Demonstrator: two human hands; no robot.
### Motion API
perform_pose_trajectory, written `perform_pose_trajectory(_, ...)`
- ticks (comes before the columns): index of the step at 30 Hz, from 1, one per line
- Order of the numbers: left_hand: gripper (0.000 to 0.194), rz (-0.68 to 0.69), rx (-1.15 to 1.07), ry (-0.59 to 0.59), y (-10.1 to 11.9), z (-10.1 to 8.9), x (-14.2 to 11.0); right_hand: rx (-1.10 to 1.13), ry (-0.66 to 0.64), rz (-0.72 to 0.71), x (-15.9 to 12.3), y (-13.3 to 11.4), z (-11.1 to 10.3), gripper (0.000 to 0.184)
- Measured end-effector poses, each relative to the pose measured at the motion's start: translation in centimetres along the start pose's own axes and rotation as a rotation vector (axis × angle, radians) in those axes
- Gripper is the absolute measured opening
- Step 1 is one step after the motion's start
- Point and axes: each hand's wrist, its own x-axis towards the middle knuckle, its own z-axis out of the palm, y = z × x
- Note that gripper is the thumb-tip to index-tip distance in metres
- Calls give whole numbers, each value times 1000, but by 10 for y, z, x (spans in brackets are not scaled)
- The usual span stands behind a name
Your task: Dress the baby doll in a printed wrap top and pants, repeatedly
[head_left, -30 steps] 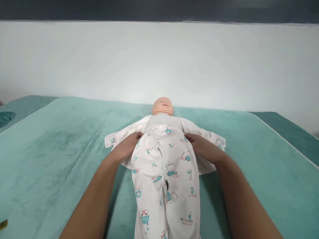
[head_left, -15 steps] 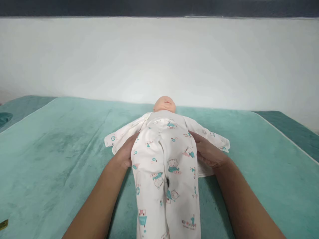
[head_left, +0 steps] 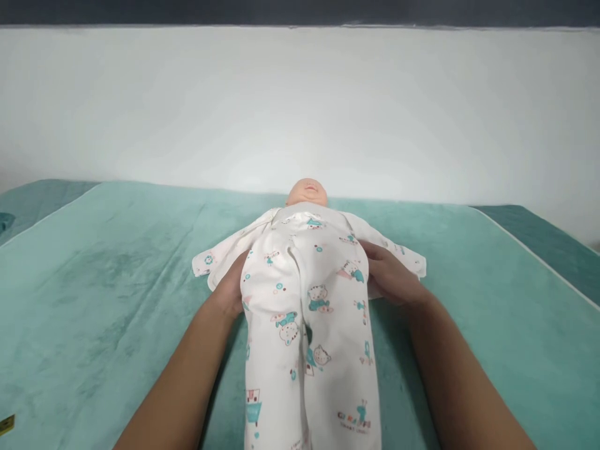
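Doll [head_left: 307,194] lies face-up on the green cover [head_left: 117,269], printed trousers [head_left: 335,337] toward you; fabric probably soft and slack, body likely light, hips seemingly the surest hold. Your left hand [head_left: 233,284] and right hand [head_left: 391,273] flank the hips, fingertips hidden, so grip cannot be told; white jacket [head_left: 241,244] sleeves spread beyond, wall [head_left: 300,106] behind

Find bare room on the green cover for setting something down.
Bare: between left forearm and yellow item, and between right forearm and dark green strip. Crowded: the middle, with doll, white top, printed trousers, left hand and right hand.
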Motion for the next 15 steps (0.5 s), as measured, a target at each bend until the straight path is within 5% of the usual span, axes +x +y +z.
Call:
perform_pose_trajectory(5,29,-2,-11,-38,0,-2,4,21,-121,34,-7,-9,-11,15)
perform_pose_trajectory(15,30,39,-45,-30,2,2,2,-119,-63,-53,-5,-4,-10,15)
